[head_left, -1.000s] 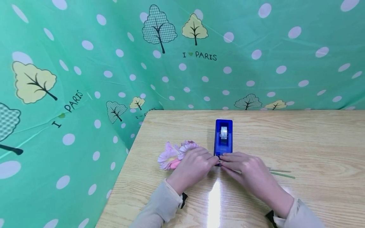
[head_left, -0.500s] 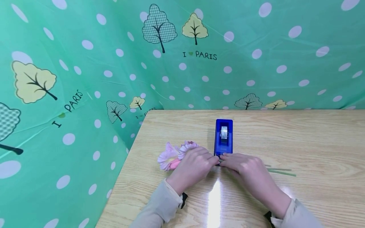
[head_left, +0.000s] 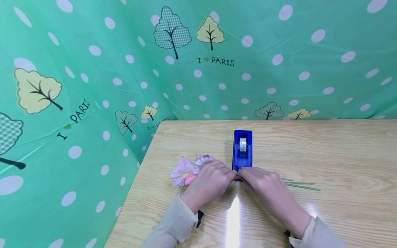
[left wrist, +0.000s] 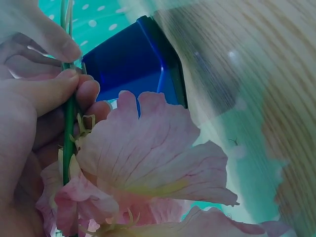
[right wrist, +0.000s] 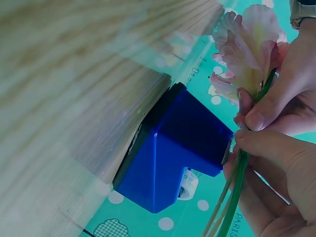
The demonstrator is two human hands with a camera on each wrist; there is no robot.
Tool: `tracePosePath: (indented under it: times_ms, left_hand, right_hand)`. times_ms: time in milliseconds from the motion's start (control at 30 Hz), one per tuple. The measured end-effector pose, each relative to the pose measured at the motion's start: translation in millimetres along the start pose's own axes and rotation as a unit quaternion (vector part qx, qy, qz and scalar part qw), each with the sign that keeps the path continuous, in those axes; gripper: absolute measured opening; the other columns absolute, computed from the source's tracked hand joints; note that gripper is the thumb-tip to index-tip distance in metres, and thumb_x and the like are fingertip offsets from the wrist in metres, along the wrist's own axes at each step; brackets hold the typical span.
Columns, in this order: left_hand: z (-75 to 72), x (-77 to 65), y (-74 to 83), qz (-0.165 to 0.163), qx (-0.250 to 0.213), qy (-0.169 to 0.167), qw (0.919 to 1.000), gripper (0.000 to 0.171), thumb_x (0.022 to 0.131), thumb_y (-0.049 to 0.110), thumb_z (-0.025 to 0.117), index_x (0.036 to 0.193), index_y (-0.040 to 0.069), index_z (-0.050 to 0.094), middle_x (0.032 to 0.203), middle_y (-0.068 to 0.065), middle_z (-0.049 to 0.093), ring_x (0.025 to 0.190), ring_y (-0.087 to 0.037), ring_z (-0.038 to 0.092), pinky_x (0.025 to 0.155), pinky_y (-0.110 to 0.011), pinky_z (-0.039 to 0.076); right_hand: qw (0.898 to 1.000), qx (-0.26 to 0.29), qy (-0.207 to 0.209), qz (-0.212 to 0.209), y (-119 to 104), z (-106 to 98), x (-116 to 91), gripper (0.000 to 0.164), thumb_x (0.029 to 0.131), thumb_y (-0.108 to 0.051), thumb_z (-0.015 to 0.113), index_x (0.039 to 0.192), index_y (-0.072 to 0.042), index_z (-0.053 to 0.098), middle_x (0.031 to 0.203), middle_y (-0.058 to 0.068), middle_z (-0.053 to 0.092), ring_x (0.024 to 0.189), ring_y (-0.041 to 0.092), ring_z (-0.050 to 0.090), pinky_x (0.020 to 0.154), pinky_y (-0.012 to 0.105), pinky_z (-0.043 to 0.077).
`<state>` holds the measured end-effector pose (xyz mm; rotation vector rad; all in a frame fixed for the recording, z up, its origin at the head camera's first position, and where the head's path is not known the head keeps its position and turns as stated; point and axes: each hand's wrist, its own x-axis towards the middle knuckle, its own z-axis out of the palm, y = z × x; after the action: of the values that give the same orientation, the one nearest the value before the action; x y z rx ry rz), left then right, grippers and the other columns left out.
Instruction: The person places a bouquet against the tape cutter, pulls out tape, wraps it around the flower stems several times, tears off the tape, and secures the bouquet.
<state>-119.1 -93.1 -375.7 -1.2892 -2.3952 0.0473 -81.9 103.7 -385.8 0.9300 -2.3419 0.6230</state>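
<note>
My left hand (head_left: 214, 181) pinches the green stems (left wrist: 69, 126) of pale pink-purple artificial flowers (head_left: 183, 171) between thumb and fingers, just below the blossoms. Right beside it, my right hand (head_left: 268, 187) pinches the same stems (right wrist: 238, 185) with thumb and fingers, its thumb tip nearly meeting the left thumb. The stem ends stick out to the right past my right hand. Directly behind the hands stands a blue tape dispenser (head_left: 243, 158) with a roll of clear tape (head_left: 243, 144); its toothed cutter (right wrist: 227, 150) is right at the fingertips. Any tape on the stems is hidden by the fingers.
A light wood-grain table (head_left: 341, 155) lies under the hands. Green polka-dot cloth (head_left: 263, 69) with printed trees hangs along its back and left sides. The table's left edge slopes down beside the flowers.
My right hand has shifted slightly left and rolled over, its fingers closing in beside the left hand. The stem ends have swung up a little. My left hand and the dispenser stay in place.
</note>
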Motion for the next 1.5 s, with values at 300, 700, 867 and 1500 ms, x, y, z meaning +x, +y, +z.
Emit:
tracePosePath:
  times_ms: [300,700,867,1500]
  left_hand:
    - [0.1,-0.1,1.1,-0.014,-0.014,0.006,0.9998,0.010,0.092,0.027,0.070,0.087,0.018,0.072,0.079,0.009,0.072,0.073,-0.006,0.066,0.079,-0.021,0.055]
    - [1.7,5.5,11.0,-0.047,0.074,0.059,0.9944,0.020,0.094,0.029,0.067,0.075,0.020,0.068,0.073,0.010,0.071,0.067,-0.006,0.065,0.073,-0.023,0.055]
    - [1.9,5.2,13.9,-0.056,0.077,0.068,0.9931,0.021,0.093,0.026,0.067,0.073,0.020,0.068,0.072,0.009,0.070,0.064,-0.006,0.064,0.065,-0.021,0.052]
    - [6.7,-1.2,8.4,-0.013,0.079,0.130,0.9882,0.015,0.093,0.028,0.068,0.098,0.018,0.078,0.080,0.009,0.075,0.069,-0.006,0.068,0.073,-0.022,0.056]
  right_hand:
    - [1.000,-0.011,0.010,-0.012,1,2,1,0.013,0.093,-0.013,0.062,0.103,-0.007,0.069,0.094,0.004,0.074,0.084,0.018,0.071,0.071,0.034,0.061]
    - [1.000,-0.003,0.018,-0.016,3,1,4,0.019,0.079,0.004,0.073,0.091,-0.008,0.066,0.080,0.001,0.071,0.067,0.011,0.066,0.059,0.026,0.057]
    - [1.000,0.002,0.017,-0.012,3,0,4,0.018,0.080,0.003,0.073,0.088,-0.010,0.064,0.076,-0.002,0.069,0.062,0.007,0.061,0.055,0.023,0.055]
    - [1.000,0.006,0.024,-0.014,-2,-5,3,0.003,0.091,-0.009,0.062,0.093,-0.010,0.065,0.079,-0.003,0.071,0.063,0.006,0.061,0.056,0.021,0.054]
